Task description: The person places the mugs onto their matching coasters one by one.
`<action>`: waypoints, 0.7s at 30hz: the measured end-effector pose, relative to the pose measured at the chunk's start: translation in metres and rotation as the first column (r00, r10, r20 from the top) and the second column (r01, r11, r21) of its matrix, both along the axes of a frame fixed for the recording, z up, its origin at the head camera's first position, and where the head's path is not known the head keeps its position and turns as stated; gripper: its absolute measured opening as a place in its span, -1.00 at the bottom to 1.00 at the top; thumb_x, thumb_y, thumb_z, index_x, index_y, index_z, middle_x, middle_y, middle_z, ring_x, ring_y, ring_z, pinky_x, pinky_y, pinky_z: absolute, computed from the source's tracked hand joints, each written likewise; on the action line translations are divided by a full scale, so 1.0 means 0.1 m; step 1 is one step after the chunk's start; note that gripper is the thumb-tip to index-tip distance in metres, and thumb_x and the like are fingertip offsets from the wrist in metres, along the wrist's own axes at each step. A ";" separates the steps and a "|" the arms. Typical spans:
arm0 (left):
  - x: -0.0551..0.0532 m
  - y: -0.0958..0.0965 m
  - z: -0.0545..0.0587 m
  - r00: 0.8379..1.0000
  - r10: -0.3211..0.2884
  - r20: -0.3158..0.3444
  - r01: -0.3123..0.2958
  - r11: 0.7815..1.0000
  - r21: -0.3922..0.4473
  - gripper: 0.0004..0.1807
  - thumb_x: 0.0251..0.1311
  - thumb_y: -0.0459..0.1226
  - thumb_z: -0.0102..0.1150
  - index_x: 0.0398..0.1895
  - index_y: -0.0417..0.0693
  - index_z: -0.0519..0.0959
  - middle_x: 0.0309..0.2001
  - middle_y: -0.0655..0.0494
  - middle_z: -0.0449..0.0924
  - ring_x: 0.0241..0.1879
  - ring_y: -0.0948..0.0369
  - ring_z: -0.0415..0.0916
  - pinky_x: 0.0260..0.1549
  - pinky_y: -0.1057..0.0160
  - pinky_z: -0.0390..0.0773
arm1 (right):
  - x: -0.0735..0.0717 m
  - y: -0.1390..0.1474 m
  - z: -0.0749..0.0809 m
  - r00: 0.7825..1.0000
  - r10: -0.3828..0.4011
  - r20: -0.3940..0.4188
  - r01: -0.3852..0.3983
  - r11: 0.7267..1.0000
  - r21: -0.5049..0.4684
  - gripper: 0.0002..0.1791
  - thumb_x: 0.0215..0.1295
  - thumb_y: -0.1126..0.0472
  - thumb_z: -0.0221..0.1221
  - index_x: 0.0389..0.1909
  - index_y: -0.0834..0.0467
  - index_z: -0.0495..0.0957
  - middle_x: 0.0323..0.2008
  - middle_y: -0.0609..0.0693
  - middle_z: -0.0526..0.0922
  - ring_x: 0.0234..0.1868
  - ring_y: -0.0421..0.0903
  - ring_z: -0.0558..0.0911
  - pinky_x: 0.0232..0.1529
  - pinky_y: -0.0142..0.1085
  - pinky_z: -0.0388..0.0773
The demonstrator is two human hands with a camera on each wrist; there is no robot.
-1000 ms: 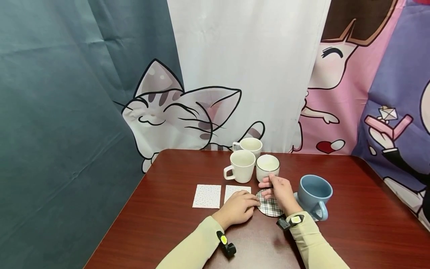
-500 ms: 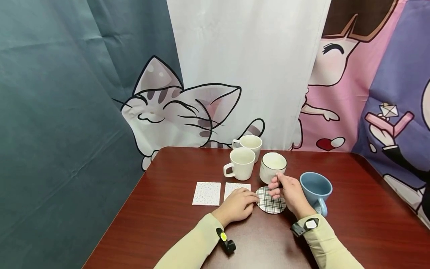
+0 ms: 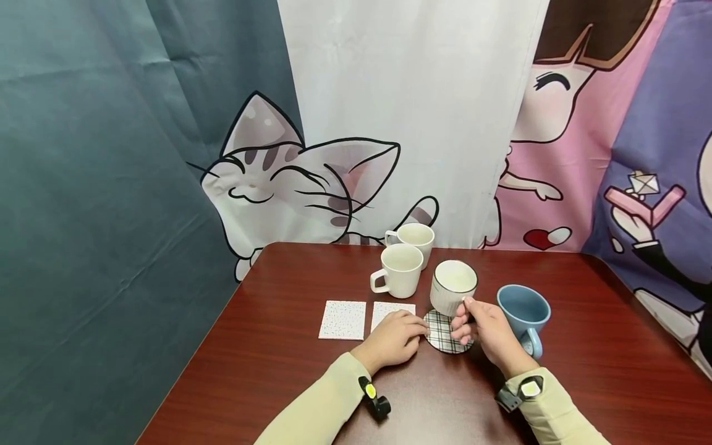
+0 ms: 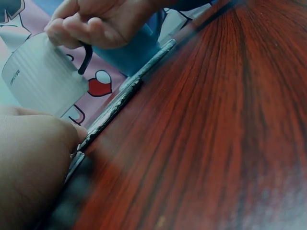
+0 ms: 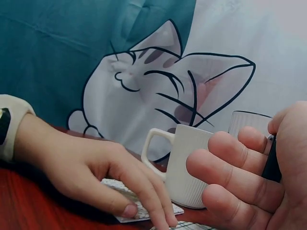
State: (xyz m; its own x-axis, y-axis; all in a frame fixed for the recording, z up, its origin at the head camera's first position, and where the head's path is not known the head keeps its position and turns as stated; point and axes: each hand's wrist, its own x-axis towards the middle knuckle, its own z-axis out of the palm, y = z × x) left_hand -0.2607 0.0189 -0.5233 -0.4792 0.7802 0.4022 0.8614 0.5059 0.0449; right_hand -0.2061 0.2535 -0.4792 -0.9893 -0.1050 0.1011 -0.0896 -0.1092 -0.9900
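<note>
As the right hand point(image 3: 489, 329) grips it, a black-rimmed cup point(image 3: 449, 295) hovers.

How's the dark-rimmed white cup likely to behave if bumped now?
The dark-rimmed white cup may swing or tip, since the right hand seems to hold only its dark handle. Its ribbed wall looks stiff, so it likely won't flex. It looks ceramic, so a knock might chip it.

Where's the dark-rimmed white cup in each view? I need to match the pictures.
Head: the dark-rimmed white cup is right of centre, held by the right hand.
Left wrist: upper left.
Right wrist: right side, mostly hidden behind the right hand.
Shared landmark: the left hand, visible in all three.
</note>
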 end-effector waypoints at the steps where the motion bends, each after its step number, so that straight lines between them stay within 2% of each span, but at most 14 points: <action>1: 0.00 0.00 0.00 1.000 0.000 0.001 0.000 1.000 0.000 -0.70 0.28 -0.28 0.12 -0.02 0.17 0.74 0.07 0.33 0.66 0.13 0.25 0.52 0.24 0.25 0.40 | 0.02 0.01 0.00 1.000 0.010 -0.003 -0.010 1.000 0.003 -0.55 0.66 0.02 -0.15 -0.33 0.25 0.48 -0.51 -0.03 0.68 -0.54 -0.16 0.73 -0.55 -0.32 0.65; 9: 0.01 0.00 0.00 1.000 0.010 0.021 -0.010 1.000 0.000 -0.69 0.30 -0.27 0.11 0.00 0.17 0.74 0.09 0.35 0.65 0.15 0.27 0.50 0.25 0.24 0.39 | 0.18 0.09 -0.07 0.998 0.070 -0.005 -0.070 0.997 0.016 -0.57 0.67 0.06 -0.17 -0.32 0.26 0.46 -0.49 -0.04 0.68 -0.51 -0.13 0.75 -0.56 -0.32 0.65; 18: 0.00 -0.01 0.00 0.999 0.011 0.039 -0.010 1.000 -0.007 -0.68 0.32 -0.27 0.09 0.04 0.16 0.73 0.11 0.33 0.64 0.17 0.27 0.47 0.26 0.22 0.38 | 0.29 0.13 -0.13 0.997 0.081 -0.004 -0.081 0.996 0.029 -0.50 0.67 0.07 -0.19 -0.31 0.43 0.40 -0.51 -0.03 0.69 -0.49 -0.11 0.76 -0.57 -0.31 0.65; 21: 0.00 -0.01 -0.01 0.999 0.013 0.048 -0.013 1.000 -0.013 -0.68 0.33 -0.27 0.08 0.04 0.15 0.73 0.11 0.32 0.63 0.19 0.26 0.46 0.28 0.21 0.36 | 0.31 0.13 -0.13 0.995 0.096 -0.013 -0.095 0.995 0.025 -0.52 0.68 0.08 -0.20 -0.32 0.38 0.42 -0.51 -0.03 0.69 -0.49 -0.10 0.77 -0.57 -0.31 0.65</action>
